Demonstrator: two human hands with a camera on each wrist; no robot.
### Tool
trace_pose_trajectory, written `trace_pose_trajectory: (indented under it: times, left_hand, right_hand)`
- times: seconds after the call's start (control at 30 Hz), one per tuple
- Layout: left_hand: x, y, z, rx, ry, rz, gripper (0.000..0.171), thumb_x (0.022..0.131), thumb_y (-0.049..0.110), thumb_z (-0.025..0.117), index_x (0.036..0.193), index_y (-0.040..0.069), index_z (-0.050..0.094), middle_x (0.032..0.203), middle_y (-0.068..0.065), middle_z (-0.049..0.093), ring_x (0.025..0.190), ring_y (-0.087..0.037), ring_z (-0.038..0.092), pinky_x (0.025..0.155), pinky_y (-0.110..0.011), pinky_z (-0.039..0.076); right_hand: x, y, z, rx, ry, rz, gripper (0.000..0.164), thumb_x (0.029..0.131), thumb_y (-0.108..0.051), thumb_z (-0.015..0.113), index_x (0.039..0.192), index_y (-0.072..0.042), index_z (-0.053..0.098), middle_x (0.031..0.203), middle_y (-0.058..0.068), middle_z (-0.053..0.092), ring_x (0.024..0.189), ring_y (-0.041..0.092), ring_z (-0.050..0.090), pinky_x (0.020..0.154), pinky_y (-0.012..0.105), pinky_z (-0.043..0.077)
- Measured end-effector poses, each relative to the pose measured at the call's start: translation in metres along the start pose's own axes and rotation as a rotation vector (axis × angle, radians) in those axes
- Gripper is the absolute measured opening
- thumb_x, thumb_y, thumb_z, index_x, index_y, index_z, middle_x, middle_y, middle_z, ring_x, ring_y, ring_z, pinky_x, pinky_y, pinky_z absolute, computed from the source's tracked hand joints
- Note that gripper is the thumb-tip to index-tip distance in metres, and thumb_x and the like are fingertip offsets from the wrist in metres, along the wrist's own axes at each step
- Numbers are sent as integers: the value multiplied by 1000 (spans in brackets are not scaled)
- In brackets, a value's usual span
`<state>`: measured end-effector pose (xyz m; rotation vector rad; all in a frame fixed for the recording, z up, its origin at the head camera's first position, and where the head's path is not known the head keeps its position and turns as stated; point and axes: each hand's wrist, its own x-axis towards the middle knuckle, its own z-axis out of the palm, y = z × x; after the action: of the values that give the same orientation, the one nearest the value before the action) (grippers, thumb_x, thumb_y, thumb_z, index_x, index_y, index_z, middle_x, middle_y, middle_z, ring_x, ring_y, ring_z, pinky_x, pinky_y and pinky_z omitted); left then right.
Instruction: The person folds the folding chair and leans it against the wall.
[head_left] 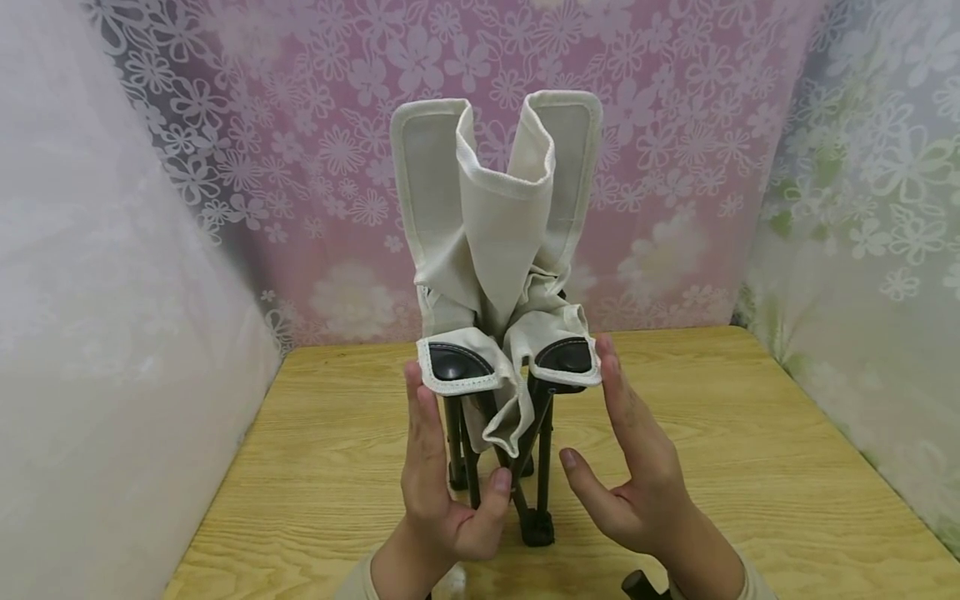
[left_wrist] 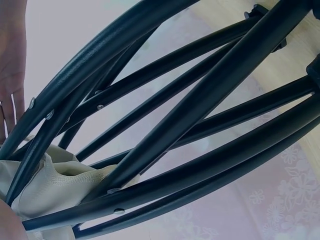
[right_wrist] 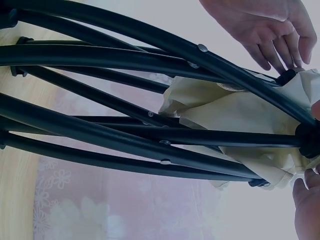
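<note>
A small folding chair with a cream fabric seat (head_left: 502, 225) and black tube legs (head_left: 545, 467) stands partly folded, its back upright and the seat creased in the middle. My left hand (head_left: 450, 492) has its straight fingers against the left front corner, which bears a black patch (head_left: 459, 362). On the other side, my right hand (head_left: 637, 475) lays extended fingertips along the right front corner, with the thumb held apart. Crossed tubes (left_wrist: 185, 115) joined by rivets fill the left wrist view. Bunched fabric (right_wrist: 240, 115) hangs between the tubes in the right wrist view.
The chair stands on a wooden table (head_left: 712, 417). Behind it hangs a pink flowered curtain (head_left: 322, 167), with a pale sheet (head_left: 112, 333) on the left and another flowered one (head_left: 862, 208) on the right. A dark rod end (head_left: 640, 585) shows beneath my right wrist.
</note>
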<state>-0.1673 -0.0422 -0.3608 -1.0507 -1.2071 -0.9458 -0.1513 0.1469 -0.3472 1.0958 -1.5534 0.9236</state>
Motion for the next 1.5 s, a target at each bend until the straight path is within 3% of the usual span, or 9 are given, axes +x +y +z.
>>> trace_pose_trajectory:
  times: [0.5, 0.77, 0.93, 1.17, 1.5]
  left_hand:
    - [-11, -3, -11, 15, -32, -99, 76, 97, 14, 62, 150, -29, 28, 159, -50, 26, 157, -52, 30, 131, -51, 28]
    - [-12, -2, -13, 11, -42, -92, 74, 99, 12, 61, 152, -27, 28, 163, -43, 29, 158, -45, 33, 131, -46, 30]
    - [-18, -1, -17, 42, -42, -126, 71, 97, 14, 63, 144, -31, 35, 155, -46, 40, 153, -43, 42, 129, -43, 35]
    - [-21, -4, -21, 91, -24, -150, 62, 95, 15, 64, 136, -29, 47, 138, -42, 54, 131, -39, 54, 115, -37, 46]
    - [-29, -6, -27, 110, -62, -191, 59, 94, 15, 65, 134, -26, 51, 131, -37, 58, 119, -34, 55, 90, -38, 47]
  right_hand:
    - [-10, 5, -5, 4, 20, 9, 63, 105, -19, 63, 154, 16, 41, 161, 34, 43, 157, 31, 41, 129, 34, 34]
    - [-15, 7, -3, 14, 15, 19, 65, 106, -19, 63, 154, 17, 38, 161, 34, 43, 156, 32, 42, 128, 35, 35]
    - [-21, 9, -3, 46, 10, 25, 66, 105, -15, 63, 153, 20, 36, 160, 36, 43, 155, 32, 43, 126, 33, 39]
    - [-25, 11, -5, 33, 20, 36, 63, 105, -17, 63, 152, 19, 40, 158, 33, 48, 153, 30, 47, 124, 31, 41]
    - [-28, 10, -8, -5, -6, 71, 52, 105, -18, 62, 138, 22, 56, 153, 25, 57, 152, 31, 48, 127, 34, 38]
